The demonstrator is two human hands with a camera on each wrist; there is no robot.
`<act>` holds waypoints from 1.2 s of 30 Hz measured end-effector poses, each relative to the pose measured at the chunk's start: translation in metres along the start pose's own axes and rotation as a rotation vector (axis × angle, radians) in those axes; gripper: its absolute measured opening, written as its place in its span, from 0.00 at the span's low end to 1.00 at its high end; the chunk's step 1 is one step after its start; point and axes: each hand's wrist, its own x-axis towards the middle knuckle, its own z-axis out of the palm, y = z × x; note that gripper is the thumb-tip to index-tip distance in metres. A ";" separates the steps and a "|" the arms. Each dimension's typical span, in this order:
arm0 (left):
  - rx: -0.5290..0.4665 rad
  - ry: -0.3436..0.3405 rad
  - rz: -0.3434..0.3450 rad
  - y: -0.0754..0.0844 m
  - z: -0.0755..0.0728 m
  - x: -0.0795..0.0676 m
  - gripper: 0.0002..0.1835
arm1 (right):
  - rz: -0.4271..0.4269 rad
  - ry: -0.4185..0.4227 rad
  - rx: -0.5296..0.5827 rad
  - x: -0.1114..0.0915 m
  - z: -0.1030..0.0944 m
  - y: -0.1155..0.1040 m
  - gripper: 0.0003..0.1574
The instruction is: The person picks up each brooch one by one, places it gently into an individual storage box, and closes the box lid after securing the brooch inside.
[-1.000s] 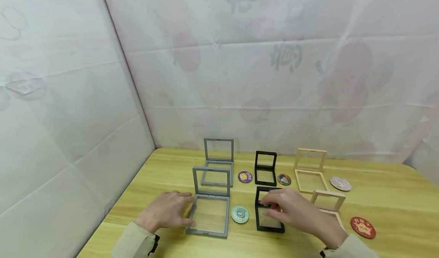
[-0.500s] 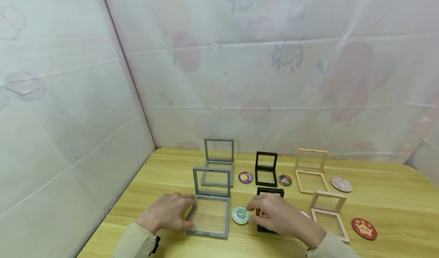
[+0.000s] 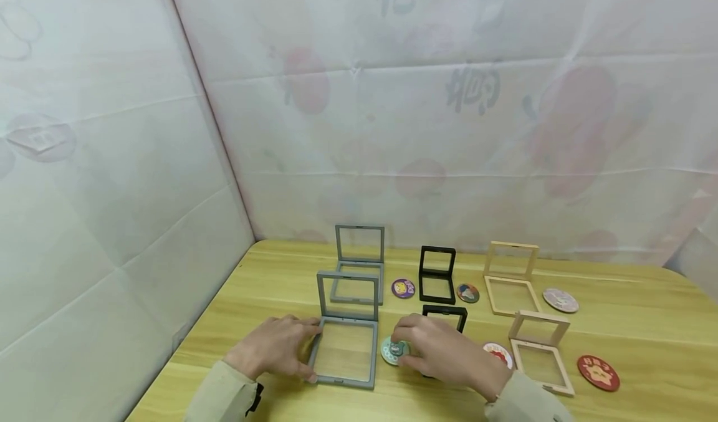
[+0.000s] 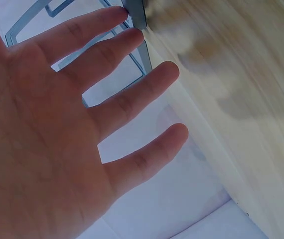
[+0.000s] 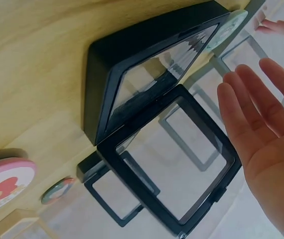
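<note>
My left hand rests at the left side of the nearer grey display frame, whose lid stands up. Its fingertips touch the frame edge, and the thumb is at the front left corner. In the left wrist view those fingers are straight and spread. Over the light green round badge, right of that frame, hovers my right hand, fingertips right at the badge. It partly hides the nearer black display frame. In the right wrist view, this opened black frame shows beside the loosely extended fingers.
Behind stand another grey frame, a black frame and a yellowish frame, with a purple badge, a dark badge and a pale badge between. A beige frame, a white-red badge and a red badge lie right.
My right hand has moved left from over the nearer black frame to the light green badge, uncovering the white-red badge. The left hand has stayed at the grey frame.
</note>
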 end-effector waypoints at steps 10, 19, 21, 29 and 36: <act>0.017 0.004 0.036 0.001 -0.001 0.002 0.43 | 0.026 -0.060 -0.095 0.010 0.009 -0.003 0.17; -0.010 -0.003 0.034 0.002 -0.004 0.005 0.39 | 0.023 -0.078 -0.138 0.014 0.013 -0.001 0.20; -0.040 -0.005 0.024 0.002 -0.004 0.005 0.38 | 0.015 -0.072 -0.153 0.015 0.014 0.000 0.20; -0.101 -0.019 -0.015 0.005 -0.004 0.009 0.37 | 0.035 -0.083 -0.154 0.021 0.017 0.002 0.24; -0.091 -0.032 0.015 0.004 -0.003 0.011 0.29 | 0.046 -0.103 -0.165 0.024 0.019 0.001 0.25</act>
